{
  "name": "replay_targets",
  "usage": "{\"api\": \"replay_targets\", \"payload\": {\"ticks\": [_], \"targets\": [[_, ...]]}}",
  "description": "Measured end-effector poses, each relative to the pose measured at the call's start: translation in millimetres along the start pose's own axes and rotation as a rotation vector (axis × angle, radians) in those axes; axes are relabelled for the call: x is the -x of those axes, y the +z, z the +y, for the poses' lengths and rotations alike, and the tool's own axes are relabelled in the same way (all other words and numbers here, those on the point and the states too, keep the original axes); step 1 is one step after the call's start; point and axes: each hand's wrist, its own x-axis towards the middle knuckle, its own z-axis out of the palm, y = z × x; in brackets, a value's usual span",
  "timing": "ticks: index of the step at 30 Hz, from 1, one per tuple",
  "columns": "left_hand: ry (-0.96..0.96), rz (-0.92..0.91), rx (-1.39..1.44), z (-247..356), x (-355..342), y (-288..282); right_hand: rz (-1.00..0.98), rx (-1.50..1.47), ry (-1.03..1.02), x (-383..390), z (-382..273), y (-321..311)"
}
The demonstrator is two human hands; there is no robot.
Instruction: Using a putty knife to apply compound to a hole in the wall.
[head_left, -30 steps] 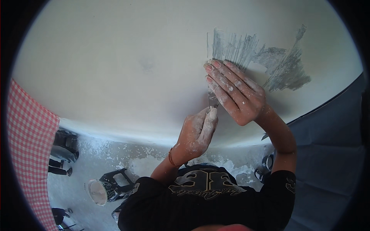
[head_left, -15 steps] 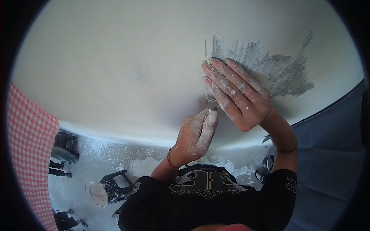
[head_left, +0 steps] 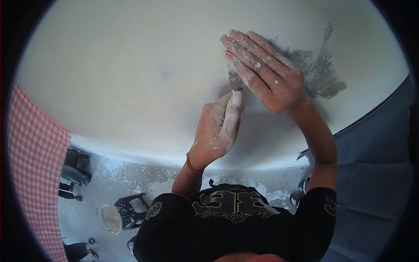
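My left hand [head_left: 216,124], dusted with white, is closed round the handle of a putty knife [head_left: 235,79], thumb pointing up along it. The metal blade rests against a broad off-white wall surface [head_left: 131,65]. Over the blade lies my right hand [head_left: 266,72], fingers stretched out flat and pressing on it, hiding most of its upper part. White paste clings to these fingers. A rough grey patch [head_left: 325,76] marks the wall to the right of my right hand, its left part hidden behind the fingers.
Pink-and-white checked cloth [head_left: 37,153] hangs at the left; a grey-blue sheet [head_left: 371,183] hangs at the right. Below, a paste bucket [head_left: 112,218] sits beside a dark spattered stool [head_left: 139,205] on the white-speckled floor [head_left: 170,174]. Further dark objects stand lower left.
Both hands and the putty knife have moved upward along the wall. Grey streaks that showed above the fingers are now largely covered or out of sight.
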Motion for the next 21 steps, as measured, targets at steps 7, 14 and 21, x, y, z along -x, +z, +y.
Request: {"api": "replay_targets", "payload": {"ticks": [7,14,21], "targets": [[-0.055,-0.033,-0.024,1,37,5,-0.049,-0.026,0.03,12,-29,-20],[-0.118,-0.042,0.013,-16,46,11,-0.105,-0.072,0.045,28,-39,-16],[-0.135,-0.027,0.012,-29,35,11,-0.131,-0.089,0.046,34,-35,-1]]}}
